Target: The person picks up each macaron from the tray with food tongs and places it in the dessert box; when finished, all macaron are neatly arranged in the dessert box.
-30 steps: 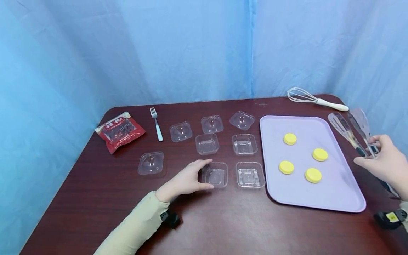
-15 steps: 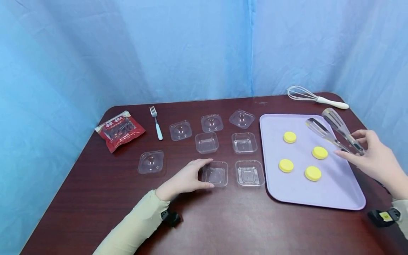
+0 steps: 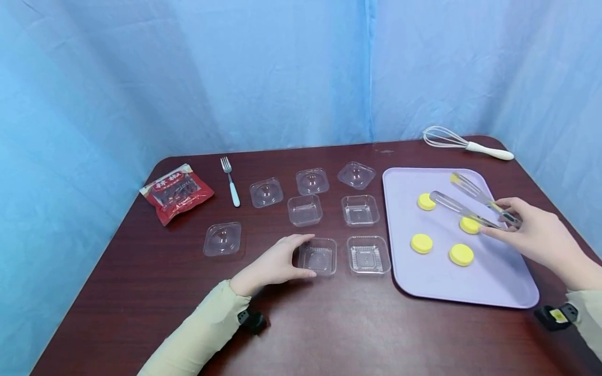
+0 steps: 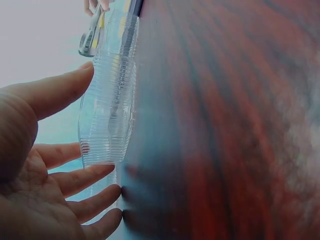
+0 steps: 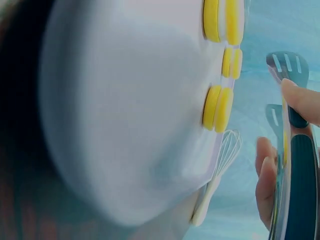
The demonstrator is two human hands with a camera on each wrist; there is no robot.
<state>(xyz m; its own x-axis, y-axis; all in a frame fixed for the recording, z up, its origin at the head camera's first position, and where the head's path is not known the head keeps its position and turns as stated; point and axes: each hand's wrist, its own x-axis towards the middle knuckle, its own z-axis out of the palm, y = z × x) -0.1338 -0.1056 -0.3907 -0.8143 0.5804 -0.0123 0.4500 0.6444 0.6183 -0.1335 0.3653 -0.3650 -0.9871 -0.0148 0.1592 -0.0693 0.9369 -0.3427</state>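
Note:
My left hand is at the left side of a clear plastic container, thumb and index finger at its opposite edges. In the left wrist view the other fingers are spread loosely behind the container. My right hand holds metal food tongs with dark grips, seen close in the right wrist view. The tongs' arms stand apart above the lilac tray, their tips near the farthest yellow macaron. Other yellow macarons lie on the tray; one is partly behind the tongs.
More clear containers stand left of the tray, with domed clear lids behind and to the left. A fork and a red food packet lie farther left. A white whisk lies behind the tray.
My right hand has lifted the tongs from the table right of the tray and carried them left over it, with the tips pointing far left. My left hand has stayed at the container.

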